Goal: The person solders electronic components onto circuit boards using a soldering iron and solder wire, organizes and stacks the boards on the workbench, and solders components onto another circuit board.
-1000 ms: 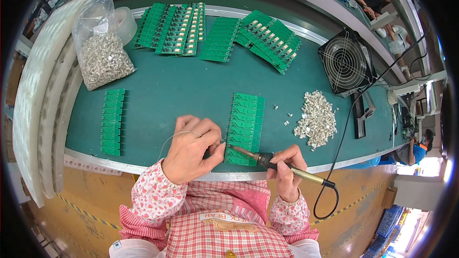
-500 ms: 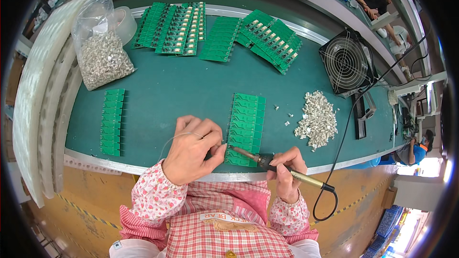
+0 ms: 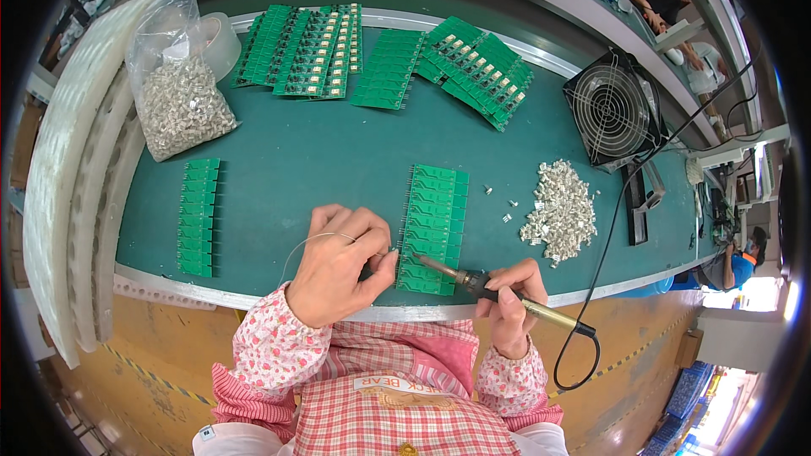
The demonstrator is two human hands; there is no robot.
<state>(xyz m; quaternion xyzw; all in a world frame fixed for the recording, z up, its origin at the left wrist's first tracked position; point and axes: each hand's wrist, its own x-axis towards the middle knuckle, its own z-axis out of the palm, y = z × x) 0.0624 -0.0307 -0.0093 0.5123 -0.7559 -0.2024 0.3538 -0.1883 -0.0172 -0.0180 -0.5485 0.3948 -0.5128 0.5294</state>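
Observation:
A green circuit board panel (image 3: 435,224) lies near the front edge of the bench, its row of pins on the left side. My right hand (image 3: 515,304) is closed round the handle of a soldering iron (image 3: 481,285). The iron's tip points left, over the lower part of the panel. At the panel's lower left edge my left hand (image 3: 342,262) pinches a thin solder wire (image 3: 297,247), which loops back over the hand toward the wrist. Its fingertips are beside the pins; whether they touch is unclear.
White connectors (image 3: 559,213) are heaped right of the panel, with a black fan (image 3: 610,110) behind. Another panel (image 3: 198,218) lies left. Panel stacks (image 3: 312,51) line the back, beside a bag of connectors (image 3: 182,101). The iron's cable (image 3: 604,241) hangs over the right side.
The soldering iron and my right hand have shifted slightly right, drawing the tip away from the panel's pin edge. My left hand has barely moved.

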